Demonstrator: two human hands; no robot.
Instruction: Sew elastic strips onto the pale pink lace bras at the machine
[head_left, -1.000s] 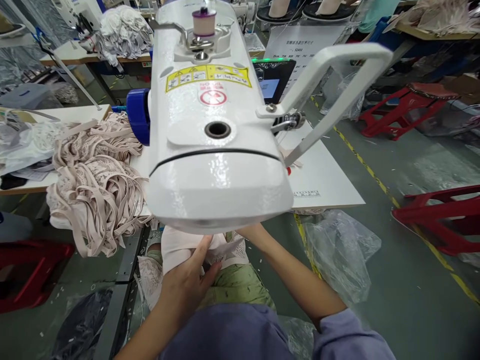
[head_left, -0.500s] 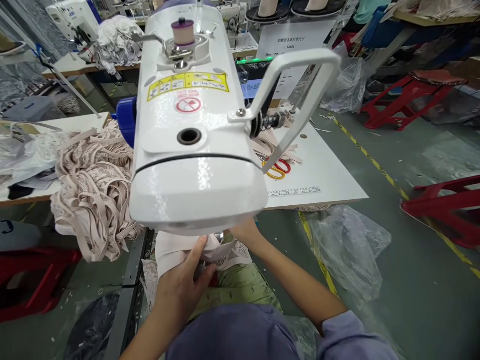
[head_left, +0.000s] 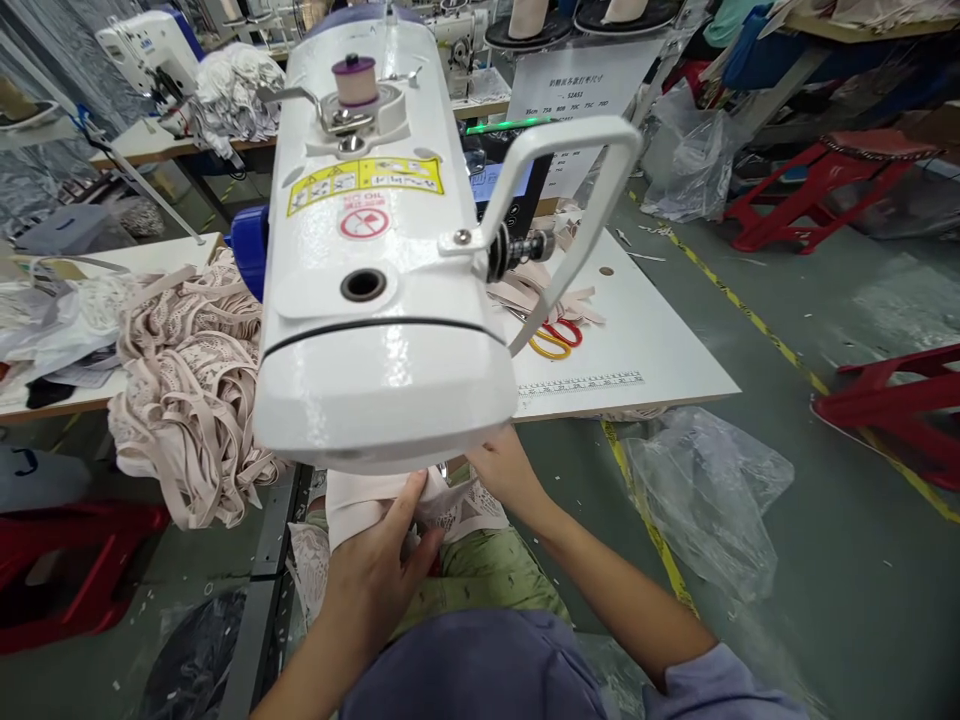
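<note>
A white sewing machine (head_left: 375, 300) fills the middle of the view and hides the needle area. Beneath its front end lies a pale pink lace garment (head_left: 352, 505). My left hand (head_left: 379, 570) rests on this garment, fingers pressed together over the cloth. My right hand (head_left: 504, 465) holds the garment's lace edge just under the machine head; its fingertips are hidden by the machine. A heap of beige lace garments (head_left: 191, 385) lies on the table to the left of the machine.
Red and yellow scissors (head_left: 556, 338) and beige straps lie on the white table (head_left: 660, 350) right of the machine. A clear plastic bag (head_left: 705, 490) lies on the floor. Red stools (head_left: 892, 410) stand at right, another at left. Further workbenches with machines are behind.
The view has shifted, so the machine sits further left and the scissors show. My right hand has come out a little from under the machine head. My left hand stays on the garment.
</note>
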